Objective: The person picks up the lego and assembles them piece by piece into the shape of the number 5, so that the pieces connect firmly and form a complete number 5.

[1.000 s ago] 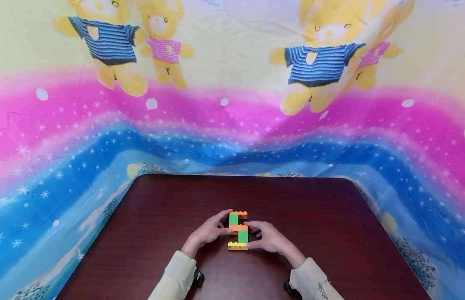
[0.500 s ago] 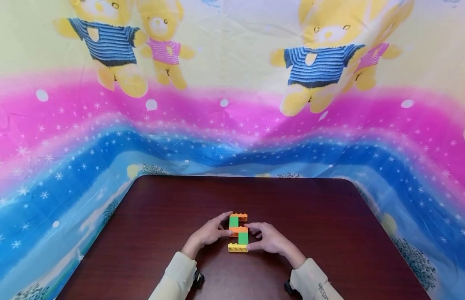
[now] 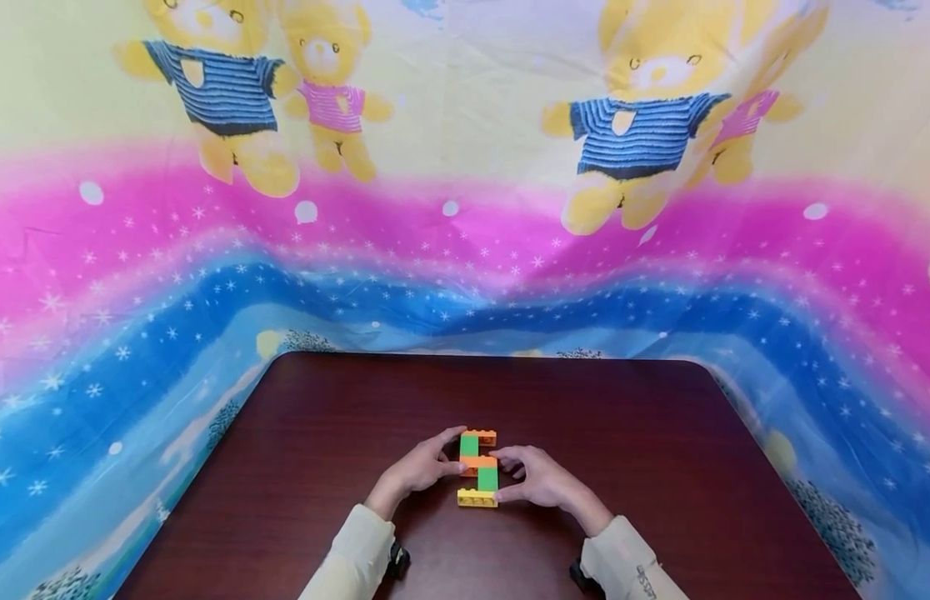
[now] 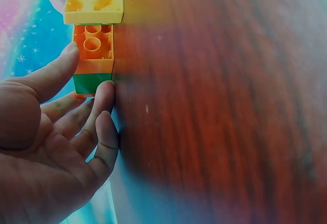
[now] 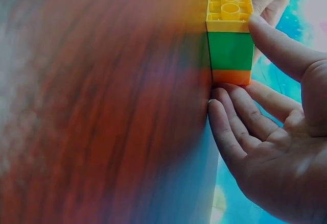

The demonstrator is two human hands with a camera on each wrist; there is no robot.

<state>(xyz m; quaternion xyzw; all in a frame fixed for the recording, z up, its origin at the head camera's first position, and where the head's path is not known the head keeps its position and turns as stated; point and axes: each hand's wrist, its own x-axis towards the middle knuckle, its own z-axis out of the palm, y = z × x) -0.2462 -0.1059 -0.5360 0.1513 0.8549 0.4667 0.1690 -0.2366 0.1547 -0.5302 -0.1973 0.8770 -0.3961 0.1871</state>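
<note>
Toy building bricks joined in a zigzag lie on their side on the dark table (image 3: 360, 400). From back to front they are an orange brick (image 3: 487, 437), a green one (image 3: 469, 447), a second orange one (image 3: 476, 462), a second green one (image 3: 487, 479) and a yellow brick (image 3: 476, 498). The hollow undersides face the person. My left hand (image 3: 418, 467) pinches the back half, thumb on the middle orange brick and fingertips at the far one. My right hand (image 3: 540, 479) grips the front half, thumb at the yellow brick's right end, fingers by the middle orange brick.
Behind and beside the table hangs a cloth (image 3: 465, 250) printed with teddy bears and snowflakes. Both forearms, in light sleeves (image 3: 352, 550) with dark wrist devices (image 3: 397, 560), rest over the near part of the table.
The joined bricks and both hands have shifted very slightly toward the person. Both hands keep the same hold, and the head view has tilted a little.
</note>
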